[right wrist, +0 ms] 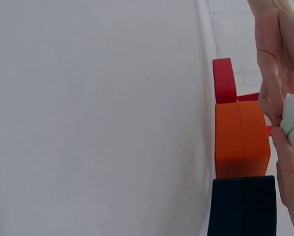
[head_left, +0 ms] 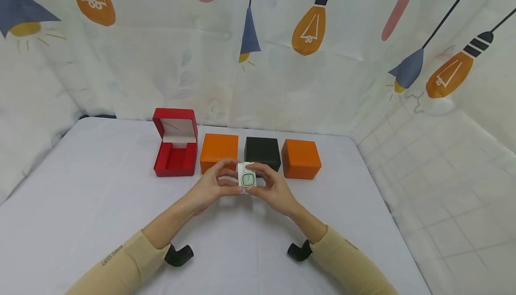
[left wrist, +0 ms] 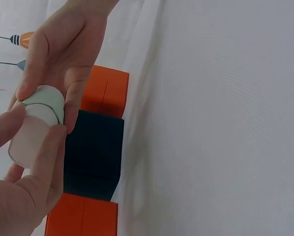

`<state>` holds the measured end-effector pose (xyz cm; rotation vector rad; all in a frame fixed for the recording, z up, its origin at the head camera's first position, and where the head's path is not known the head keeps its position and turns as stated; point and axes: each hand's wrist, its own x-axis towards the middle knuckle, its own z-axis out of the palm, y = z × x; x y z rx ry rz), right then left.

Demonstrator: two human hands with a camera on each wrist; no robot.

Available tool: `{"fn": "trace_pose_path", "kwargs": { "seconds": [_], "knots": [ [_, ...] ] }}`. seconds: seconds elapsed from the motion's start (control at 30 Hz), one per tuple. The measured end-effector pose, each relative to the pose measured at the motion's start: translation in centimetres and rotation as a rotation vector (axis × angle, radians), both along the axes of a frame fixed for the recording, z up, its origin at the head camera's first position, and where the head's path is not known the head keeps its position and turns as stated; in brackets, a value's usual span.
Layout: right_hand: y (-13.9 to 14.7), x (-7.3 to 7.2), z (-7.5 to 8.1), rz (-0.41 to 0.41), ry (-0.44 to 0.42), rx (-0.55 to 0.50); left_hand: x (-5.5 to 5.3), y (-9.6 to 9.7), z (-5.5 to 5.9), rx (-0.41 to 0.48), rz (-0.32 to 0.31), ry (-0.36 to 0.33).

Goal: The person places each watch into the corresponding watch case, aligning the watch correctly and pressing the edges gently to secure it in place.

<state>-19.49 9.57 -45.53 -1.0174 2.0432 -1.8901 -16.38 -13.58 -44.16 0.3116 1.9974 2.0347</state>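
Note:
A square-faced wristwatch [head_left: 248, 179] with a pale green strap [left wrist: 49, 96] is wrapped round a white cushion [left wrist: 29, 140]. Both hands hold it up above the table, in front of the dark box. My left hand [head_left: 211, 183] grips the cushion's left side, thumb below and fingers above. From the other side my right hand [head_left: 276, 190] pinches the watch between thumb and fingers. The dial faces my head camera; the wrist views show only strap and cushion. An open red box [head_left: 175, 159] with a white-lined lid stands behind and left of the hands.
Along the table's back stand a closed orange box [head_left: 219, 148], a closed dark green box [head_left: 262, 149] and another closed orange box [head_left: 301, 158]. A white cloth [head_left: 101, 187] covers the table. A lamp-patterned curtain [head_left: 161, 62] hangs behind. Black wrist mounts [head_left: 179, 255] stick out from the sleeves.

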Motion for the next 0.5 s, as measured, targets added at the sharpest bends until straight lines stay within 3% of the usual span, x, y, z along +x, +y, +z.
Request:
{"fn": "trace_pose_path", "kwargs": {
  "seconds": [0.2,0.5],
  "knots": [
    [-0.19,0.10,-0.21,-0.022,-0.006,-0.019,0.05,-0.09,0.09,-0.028,0.012,0.018],
    [-0.35,0.19,0.20,-0.029,-0.018,0.032,0.14,-0.35,-0.16,-0.057,0.036,0.034]
  ]
}}
